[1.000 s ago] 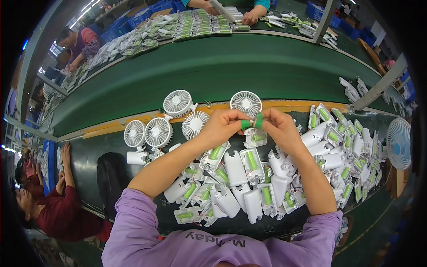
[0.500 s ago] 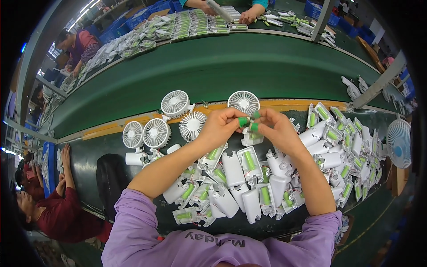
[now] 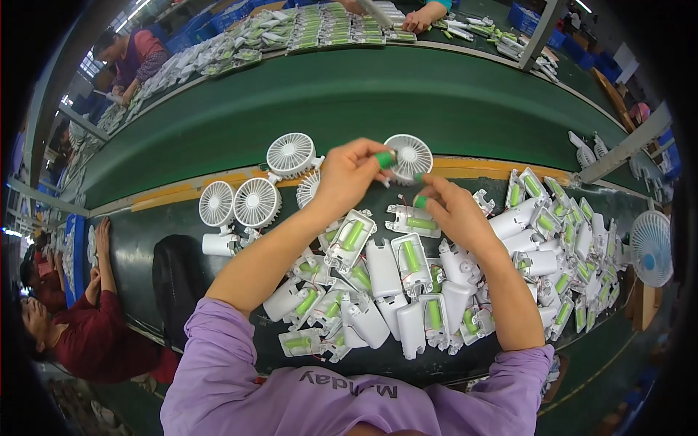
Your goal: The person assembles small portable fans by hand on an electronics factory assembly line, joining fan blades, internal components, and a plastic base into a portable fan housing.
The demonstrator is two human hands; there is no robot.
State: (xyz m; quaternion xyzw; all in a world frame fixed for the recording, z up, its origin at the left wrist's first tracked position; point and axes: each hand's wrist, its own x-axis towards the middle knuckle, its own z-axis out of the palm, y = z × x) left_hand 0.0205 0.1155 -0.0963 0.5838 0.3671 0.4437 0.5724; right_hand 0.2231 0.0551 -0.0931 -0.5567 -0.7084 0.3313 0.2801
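My left hand [image 3: 350, 174] is raised in front of a white fan head [image 3: 411, 154], with green tape on its fingers. Thumb and forefinger are pinched together there; whatever they hold is too small to make out. My right hand [image 3: 456, 212], also taped green at the fingertips, hovers nearer to me with thumb and forefinger apart. Just left of it, on the bench, lies an open white handle housing [image 3: 413, 221] with a green battery cell inside. Nearer to me is a pile of similar housings, among them an open one [image 3: 411, 263] showing its green cell.
More fan heads [image 3: 257, 203] stand to the left, beside a black cloth-like item [image 3: 178, 272]. Housings heap up on the right [image 3: 574, 254], near a blue-centred fan [image 3: 651, 248]. Beyond the yellow edge runs a green belt [image 3: 327, 94]. Co-workers sit at the left and across.
My hands have parted: the left has moved away toward the fan head, the right has drawn slightly back. The housing under them now shows its green cell. The view has shifted a little.
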